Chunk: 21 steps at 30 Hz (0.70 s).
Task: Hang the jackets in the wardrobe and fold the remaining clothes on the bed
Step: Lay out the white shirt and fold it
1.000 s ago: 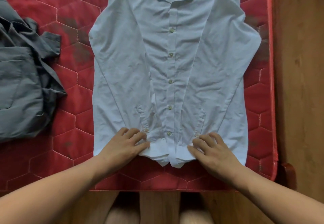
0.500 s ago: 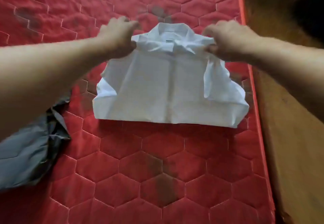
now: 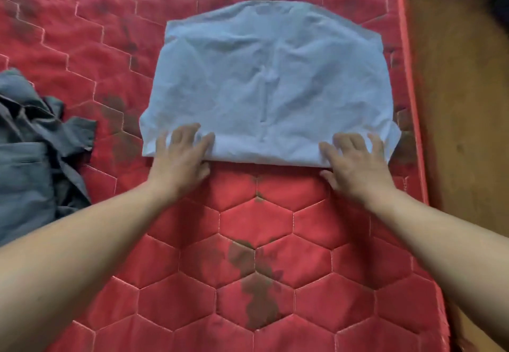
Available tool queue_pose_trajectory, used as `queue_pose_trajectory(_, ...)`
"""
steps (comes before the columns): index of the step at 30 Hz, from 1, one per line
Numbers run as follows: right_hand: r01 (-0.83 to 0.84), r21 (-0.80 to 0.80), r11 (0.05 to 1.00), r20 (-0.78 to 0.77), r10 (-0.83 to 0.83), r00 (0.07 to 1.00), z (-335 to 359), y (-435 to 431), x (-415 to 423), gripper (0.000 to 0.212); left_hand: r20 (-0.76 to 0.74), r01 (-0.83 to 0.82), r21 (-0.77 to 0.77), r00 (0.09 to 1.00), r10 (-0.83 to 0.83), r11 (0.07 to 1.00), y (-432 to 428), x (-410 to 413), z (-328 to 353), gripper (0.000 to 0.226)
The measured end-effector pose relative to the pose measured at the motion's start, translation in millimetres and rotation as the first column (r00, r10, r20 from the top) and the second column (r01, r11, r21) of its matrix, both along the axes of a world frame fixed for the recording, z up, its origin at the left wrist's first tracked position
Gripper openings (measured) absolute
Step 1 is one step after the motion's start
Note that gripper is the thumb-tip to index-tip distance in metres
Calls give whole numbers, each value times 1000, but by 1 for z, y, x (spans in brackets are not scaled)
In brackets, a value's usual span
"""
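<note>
grey garment [image 3: 30,159]: crumpled heap at the frame's left edge, apart from the shirt, probably waiting to be folded
left hand [image 3: 181,156]: grip spread, fingers flat on the shirt's near left corner, seemingly pressing the crease down
white shirt [image 3: 264,84]: folded panel lying flat, upper centre of frame
right hand [image 3: 355,161]: grip spread on the near right corner, apparently keeping the fold even
bed [image 3: 248,227]: red quilted mattress carrying both garments

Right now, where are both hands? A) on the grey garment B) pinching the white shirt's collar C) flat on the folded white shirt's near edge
C: the left hand and right hand rest, fingers spread, on the near edge of the white shirt; the grey garment lies apart.
</note>
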State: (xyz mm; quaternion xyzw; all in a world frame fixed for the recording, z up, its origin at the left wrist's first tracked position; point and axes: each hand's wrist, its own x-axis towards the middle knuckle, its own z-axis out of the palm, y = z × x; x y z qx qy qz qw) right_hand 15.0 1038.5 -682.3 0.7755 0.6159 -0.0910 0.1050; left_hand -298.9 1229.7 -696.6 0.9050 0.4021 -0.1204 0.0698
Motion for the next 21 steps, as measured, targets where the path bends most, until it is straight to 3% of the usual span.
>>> queue_pose_trajectory(3,-58,38,998,48,56,997,-4,14,-4,19,33,122,52,992,-124,991,3,19,1,33)
queue_pose_trajectory(7,-33,-93,995,-21,32,999,8,10,-9,21,-53,85,-68,995,-88,994,-4,21,14,22)
queue_pose_trajectory(11,-132,-338,932,-158,82,984,23,-50,-46,24,-190,117,-321,964,-185,940,-68,-20,24,20)
queue_pose_trajectory(13,-174,-416,893,-246,73,966,26,-84,-67,27,-158,127,-394,966,-203,910,-103,-43,31,24)
queue_pose_trajectory(15,-124,-367,922,-269,22,963,27,-105,-73,43,-40,123,-382,988,-149,916,-120,-62,32,37)
queue_pose_trajectory(18,-16,-167,986,-210,-20,978,19,-121,-70,42,4,130,-230,991,-133,964,-122,-76,28,36)
queue_pose_trajectory(21,-90,-260,961,-117,61,991,7,-122,-74,41,-13,175,-198,983,-181,965,-121,-73,21,23)
